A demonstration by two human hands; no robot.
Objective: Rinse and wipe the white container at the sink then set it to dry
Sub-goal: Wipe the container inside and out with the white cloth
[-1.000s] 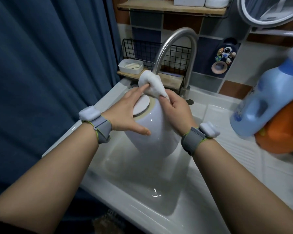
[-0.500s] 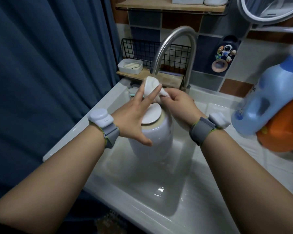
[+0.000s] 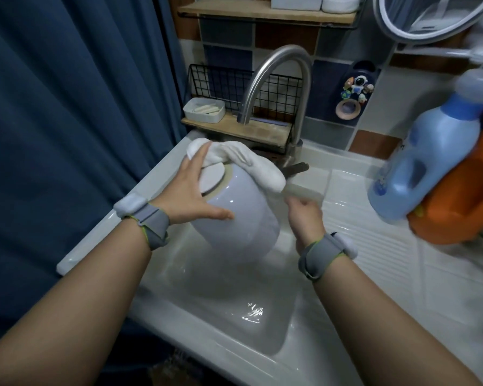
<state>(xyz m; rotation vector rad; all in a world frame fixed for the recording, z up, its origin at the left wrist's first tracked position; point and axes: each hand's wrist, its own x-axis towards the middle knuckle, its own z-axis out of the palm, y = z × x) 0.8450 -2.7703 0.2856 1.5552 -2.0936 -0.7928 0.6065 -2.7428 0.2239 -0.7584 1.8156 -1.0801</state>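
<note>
The white container [image 3: 243, 218] is tilted over the sink basin [image 3: 234, 324], its flat lid [image 3: 214, 176] facing up and to the left. My left hand [image 3: 190, 193] lies spread over the lid with straight fingers, the thumb along the container's side. Its fingertips press one end of a white cloth [image 3: 251, 161], which is draped over the container's upper rim. My right hand [image 3: 304, 215] is just right of the container, below the cloth's loose end, with fingers loosely curled and nothing in them.
A curved steel faucet [image 3: 276, 87] arches over the back of the sink. Behind it, a wire shelf holds a small white dish [image 3: 204, 110]. At the right, over the ribbed drainboard [image 3: 374, 246], are a blue bottle [image 3: 424, 162] and an orange bottle [image 3: 469, 196]. A blue curtain [image 3: 67, 107] hangs on the left.
My right hand let go of the cloth and dropped to the container's right side. The cloth now lies draped over the rim, and the container has tilted further.
</note>
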